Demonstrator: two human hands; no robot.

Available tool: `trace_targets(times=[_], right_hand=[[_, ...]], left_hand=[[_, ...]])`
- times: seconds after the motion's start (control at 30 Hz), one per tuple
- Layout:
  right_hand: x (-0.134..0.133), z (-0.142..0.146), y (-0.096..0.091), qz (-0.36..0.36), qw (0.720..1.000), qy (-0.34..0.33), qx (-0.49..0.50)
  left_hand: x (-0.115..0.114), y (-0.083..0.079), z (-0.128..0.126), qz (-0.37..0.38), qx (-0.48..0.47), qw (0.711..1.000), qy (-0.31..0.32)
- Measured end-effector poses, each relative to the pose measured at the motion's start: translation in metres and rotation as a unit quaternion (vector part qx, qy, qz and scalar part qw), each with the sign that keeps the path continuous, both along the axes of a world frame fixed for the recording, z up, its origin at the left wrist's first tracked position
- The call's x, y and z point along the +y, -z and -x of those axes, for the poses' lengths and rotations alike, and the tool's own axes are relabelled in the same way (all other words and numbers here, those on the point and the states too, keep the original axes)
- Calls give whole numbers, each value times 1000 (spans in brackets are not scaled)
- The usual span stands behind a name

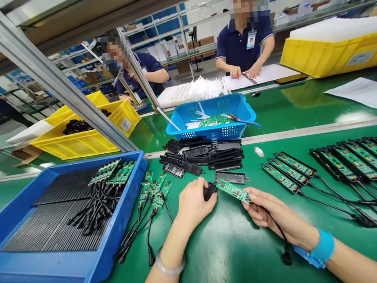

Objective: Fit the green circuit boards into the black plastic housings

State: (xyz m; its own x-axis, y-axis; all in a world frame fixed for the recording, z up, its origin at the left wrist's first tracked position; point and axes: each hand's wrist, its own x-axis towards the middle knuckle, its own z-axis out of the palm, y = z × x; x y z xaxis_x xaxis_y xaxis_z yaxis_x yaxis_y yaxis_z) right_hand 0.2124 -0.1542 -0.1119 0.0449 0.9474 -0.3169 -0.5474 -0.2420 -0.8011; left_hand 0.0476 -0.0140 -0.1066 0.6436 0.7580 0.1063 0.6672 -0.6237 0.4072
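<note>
My left hand [194,202] is closed around a small black plastic casing piece [209,190] just above the green mat. My right hand [275,215] pinches a narrow green circuit board [233,191] whose black cable [282,235] trails under my palm to a plug near my wrist. The board's free end nearly touches the black piece. A heap of empty black casings [206,155] lies just beyond my hands. Loose green boards with cables [153,194] sit to the left of my left hand.
A blue tray [37,271] at left holds more cabled boards. Rows of boards seated in casings [344,162] fill the right side. A blue basket [212,112] and yellow bins [84,138] stand behind. Two people work across the belt, one at a white sheet.
</note>
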Motion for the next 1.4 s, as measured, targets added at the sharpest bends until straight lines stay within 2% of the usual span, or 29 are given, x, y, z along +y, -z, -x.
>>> trace_targets(times=[0.07,0.13,0.2,0.27,0.33,0.4,0.47,0.57,0.67,0.77,0.9,1.23,1.4], right_hand=[[0,0,1,-3,1000,4,3],[0,0,3,-12,1000,-3,-15],[-1,-1,5,-25,997,-13,-66],[0,-2,7,-35,989,-28,-140],[0,-4,10,-41,974,-39,-217],[0,-6,12,-48,954,-28,-295],[-1,-8,14,-63,924,2,-377],[-4,-9,14,-89,876,33,-473],[-6,-8,13,-114,841,38,-527],[-6,-8,13,-158,815,37,-557],[-5,-10,13,-187,804,35,-563],[-7,-11,12,-205,787,39,-581],[-4,-13,13,-222,768,49,-599]], left_hand=[[-3,0,-1,87,-81,992,-41],[-7,1,-3,215,-179,959,-40],[-13,2,-6,368,-269,890,-19],[-19,2,-9,496,-331,802,-11],[-23,1,-11,564,-375,736,-10],[-26,1,-12,582,-405,705,-3],[-27,2,-14,577,-420,700,-1],[-29,5,-17,534,-446,718,-26],[-33,8,-21,474,-474,740,-49],[-36,9,-23,467,-485,738,-45],[-37,7,-24,473,-496,727,-39],[-37,7,-24,468,-501,728,-24],[-39,9,-24,477,-499,724,10]])
